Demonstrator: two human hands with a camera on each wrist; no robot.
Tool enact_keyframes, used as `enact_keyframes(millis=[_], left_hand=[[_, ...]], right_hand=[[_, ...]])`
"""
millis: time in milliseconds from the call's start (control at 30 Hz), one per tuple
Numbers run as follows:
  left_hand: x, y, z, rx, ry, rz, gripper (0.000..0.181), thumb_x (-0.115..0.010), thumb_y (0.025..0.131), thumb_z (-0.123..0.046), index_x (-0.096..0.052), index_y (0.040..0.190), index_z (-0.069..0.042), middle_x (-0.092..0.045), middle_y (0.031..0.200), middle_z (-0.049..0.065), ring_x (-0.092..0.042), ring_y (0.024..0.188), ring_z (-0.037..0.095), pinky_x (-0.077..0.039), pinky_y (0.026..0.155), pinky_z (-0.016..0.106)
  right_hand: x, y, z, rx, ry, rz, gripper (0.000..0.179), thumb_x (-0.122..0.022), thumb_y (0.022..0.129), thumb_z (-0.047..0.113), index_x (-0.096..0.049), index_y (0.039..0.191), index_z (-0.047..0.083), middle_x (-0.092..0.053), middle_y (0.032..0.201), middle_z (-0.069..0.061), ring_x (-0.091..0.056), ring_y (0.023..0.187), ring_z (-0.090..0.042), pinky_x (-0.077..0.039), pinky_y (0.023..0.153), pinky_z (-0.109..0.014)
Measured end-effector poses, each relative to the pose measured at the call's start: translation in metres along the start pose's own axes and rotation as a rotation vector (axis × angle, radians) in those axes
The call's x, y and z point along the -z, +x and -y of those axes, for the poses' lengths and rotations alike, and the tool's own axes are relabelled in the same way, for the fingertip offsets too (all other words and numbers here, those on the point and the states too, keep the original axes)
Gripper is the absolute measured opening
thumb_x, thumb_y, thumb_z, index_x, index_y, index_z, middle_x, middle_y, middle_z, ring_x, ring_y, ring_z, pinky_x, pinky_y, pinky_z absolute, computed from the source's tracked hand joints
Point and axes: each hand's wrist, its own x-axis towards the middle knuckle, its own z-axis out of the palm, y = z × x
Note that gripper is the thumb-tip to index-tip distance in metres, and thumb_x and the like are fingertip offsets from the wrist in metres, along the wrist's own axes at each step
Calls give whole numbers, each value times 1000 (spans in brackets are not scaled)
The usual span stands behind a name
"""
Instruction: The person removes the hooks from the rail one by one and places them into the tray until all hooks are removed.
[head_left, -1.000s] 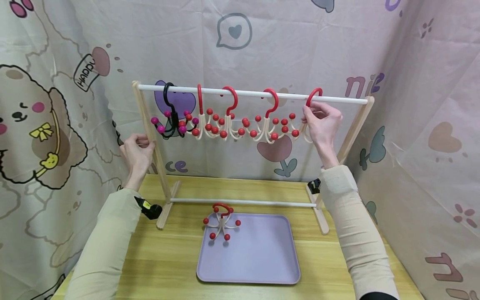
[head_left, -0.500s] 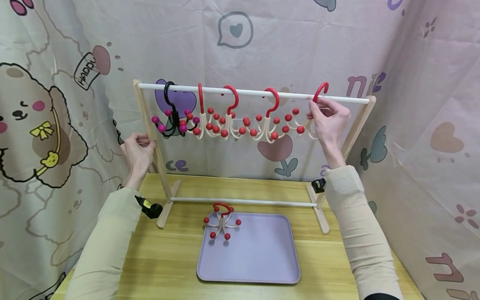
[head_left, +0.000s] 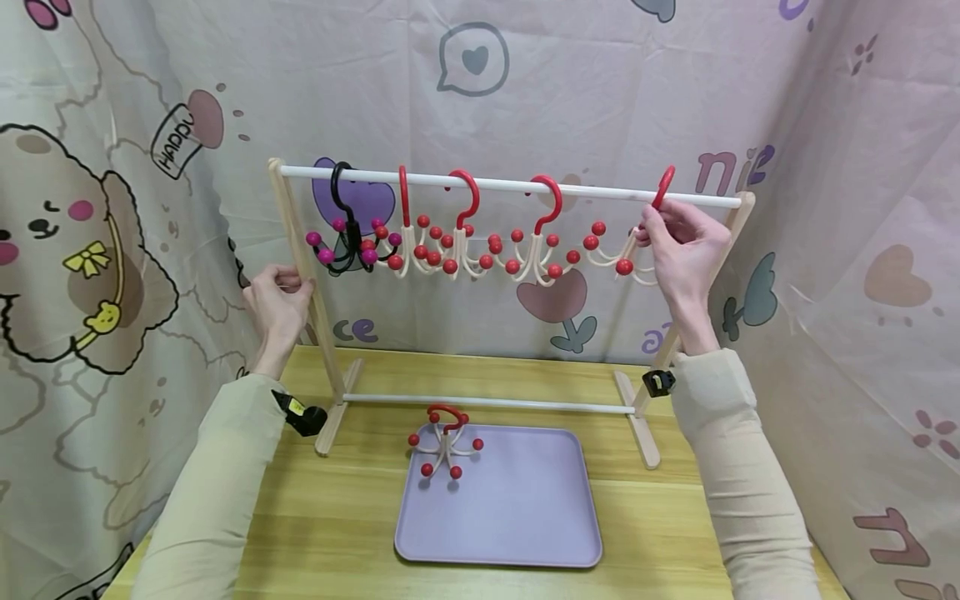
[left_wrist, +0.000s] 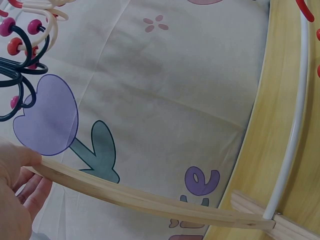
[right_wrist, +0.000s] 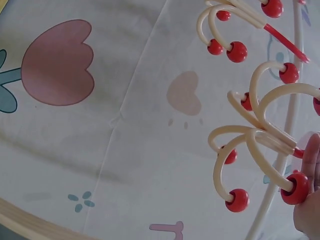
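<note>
My left hand [head_left: 279,304] pinches the left wooden post [head_left: 321,329] of a hanging rack; the left wrist view shows thumb and fingers around that post [left_wrist: 125,192]. At the rack's right end, my right hand [head_left: 686,250] pinches a cream multi-claw hanger by its red hook [head_left: 664,185], which rises just above the white top rail [head_left: 600,192]. In the right wrist view, this hanger's cream arms [right_wrist: 265,135] with red ball tips spread out beside the fingers. A black hanger [head_left: 351,242] with magenta balls and three cream ones with red hooks [head_left: 548,196] hang to the left.
A lilac tray [head_left: 517,508] lies on the wooden table [head_left: 315,517] before the rack. Another red-hooked cream hanger [head_left: 446,446] rests on its back left corner. A lower white rail [head_left: 487,403] joins the rack's feet. Printed curtains [head_left: 480,108] enclose the back and sides.
My right hand has moved right along the top rail with the hanger, widening the gap to the hanging ones. The hook has turned more edge-on. My left hand stays on the post.
</note>
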Motion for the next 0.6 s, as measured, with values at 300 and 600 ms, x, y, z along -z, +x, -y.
enact_keyframes(millis=[300, 600], left_hand=[[-1, -1, -1, -2, -12, -10, 23, -70, 89, -8, -70, 108, 4, -75, 102, 25, -41, 61, -20, -41, 89, 21], [-2, 0, 0, 1, -29, -6, 22, -69, 89, -7, -70, 107, 5, -73, 103, 28, -42, 68, -16, -39, 106, 41]], right_hand=[[18, -11, 2, -4, -59, 10, 19, -72, 91, 13, -77, 106, 3, -73, 79, 16, -70, 66, -2, -55, 67, -13], [37, -22, 1, -65, -93, 51, 16, -72, 91, 12, -76, 105, 6, -75, 81, 13, -72, 67, -2, -54, 60, -14]])
